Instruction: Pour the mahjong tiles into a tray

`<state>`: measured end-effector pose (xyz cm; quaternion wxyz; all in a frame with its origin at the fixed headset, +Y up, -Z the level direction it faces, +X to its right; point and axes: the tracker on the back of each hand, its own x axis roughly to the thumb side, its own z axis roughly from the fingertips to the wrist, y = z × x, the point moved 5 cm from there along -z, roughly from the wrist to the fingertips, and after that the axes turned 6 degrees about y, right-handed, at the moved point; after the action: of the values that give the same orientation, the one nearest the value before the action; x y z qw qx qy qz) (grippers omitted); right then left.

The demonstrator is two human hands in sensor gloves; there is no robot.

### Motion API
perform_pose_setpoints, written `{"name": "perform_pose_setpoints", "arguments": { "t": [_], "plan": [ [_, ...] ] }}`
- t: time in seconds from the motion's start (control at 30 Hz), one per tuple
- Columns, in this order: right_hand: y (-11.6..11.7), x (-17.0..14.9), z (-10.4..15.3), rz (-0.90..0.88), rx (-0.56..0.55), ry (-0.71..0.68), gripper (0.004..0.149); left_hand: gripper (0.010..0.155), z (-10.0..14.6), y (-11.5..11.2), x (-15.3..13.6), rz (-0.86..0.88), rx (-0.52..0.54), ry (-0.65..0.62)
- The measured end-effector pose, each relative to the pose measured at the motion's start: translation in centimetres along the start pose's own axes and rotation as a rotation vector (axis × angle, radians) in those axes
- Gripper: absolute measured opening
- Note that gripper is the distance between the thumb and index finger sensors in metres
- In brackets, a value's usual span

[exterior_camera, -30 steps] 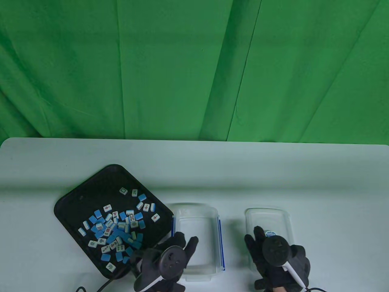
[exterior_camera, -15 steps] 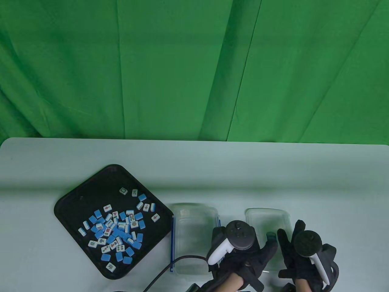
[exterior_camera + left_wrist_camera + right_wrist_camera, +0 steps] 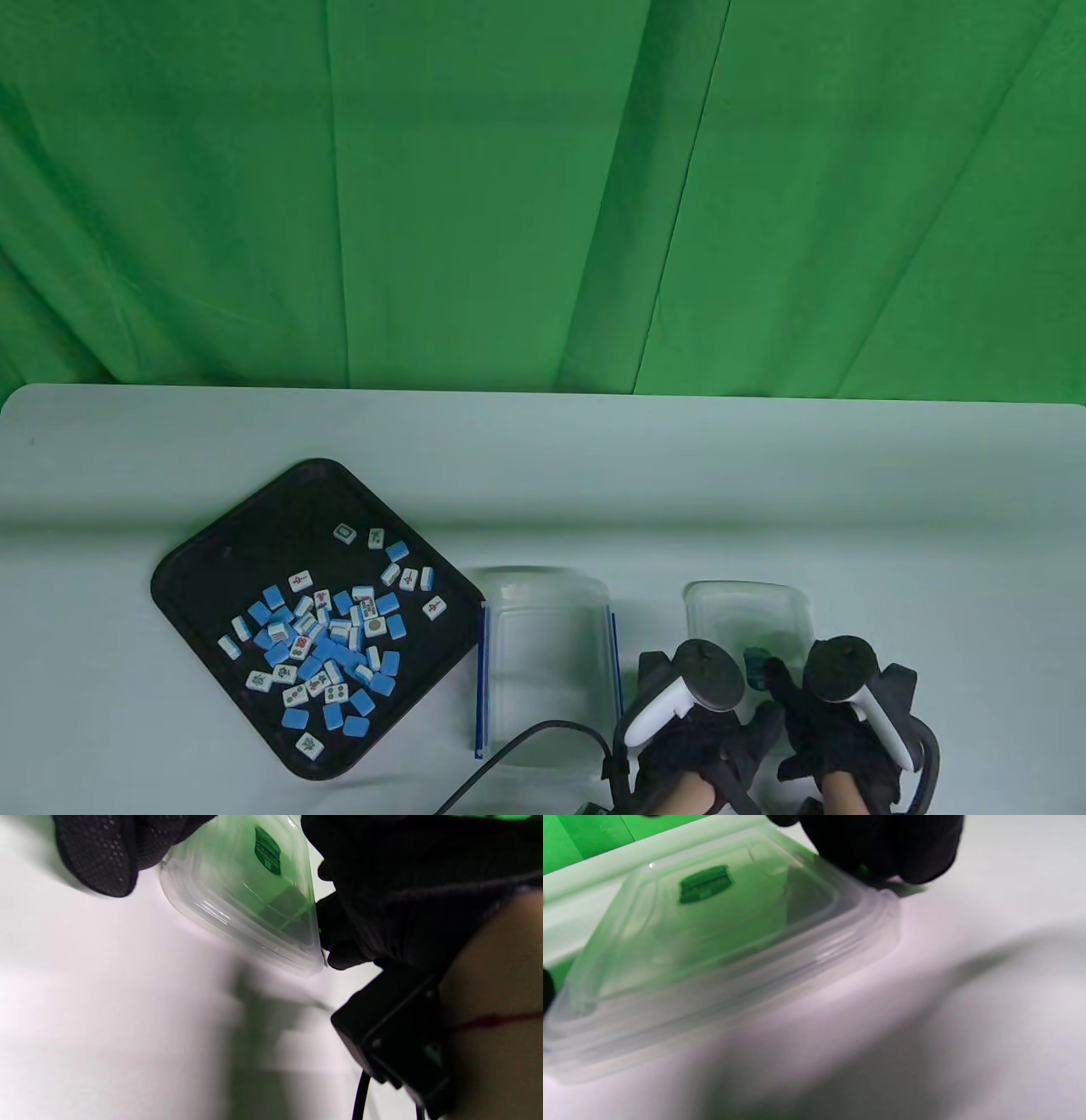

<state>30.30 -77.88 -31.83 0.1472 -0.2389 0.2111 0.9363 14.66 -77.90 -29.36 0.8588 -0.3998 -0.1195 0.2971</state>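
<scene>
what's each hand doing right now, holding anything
Left hand: grips the near left edge of the lid.
Right hand: grips the lid's near right edge.

black square tray (image 3: pixel 212 543) lies flat, turned corner-on, at table's left. mahjong tiles (image 3: pixel 327 632) lie scattered inside it (blue backs and white faces mixed), mostly toward its near-right side; none seen outside.

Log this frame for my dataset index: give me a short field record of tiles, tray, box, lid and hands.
tiles: piled in the tray
tray: black, at table left
box: clear, empty, right of the tray
lid: clear, right of the box, near edge tilted up
left hand: at the lid's near-left edge
right hand: at the lid's near-right edge
</scene>
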Motion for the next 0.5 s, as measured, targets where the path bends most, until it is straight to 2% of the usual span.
{"name": "perform_pose_setpoints", "arguments": {
  "t": [0.23, 0.5],
  "plan": [
    [-0.2, -0.1, 0.0, -0.031, -0.003, -0.013, 0.083, 0.091, -0.2, -0.6, 0.2, -0.029, -0.003, 0.006],
    [-1.9, -2.4, 0.1, -0.316, -0.030, -0.015, 0.086, 0.089, -0.2, -0.2, -0.1, -0.009, -0.014, 0.016]
  ]
}}
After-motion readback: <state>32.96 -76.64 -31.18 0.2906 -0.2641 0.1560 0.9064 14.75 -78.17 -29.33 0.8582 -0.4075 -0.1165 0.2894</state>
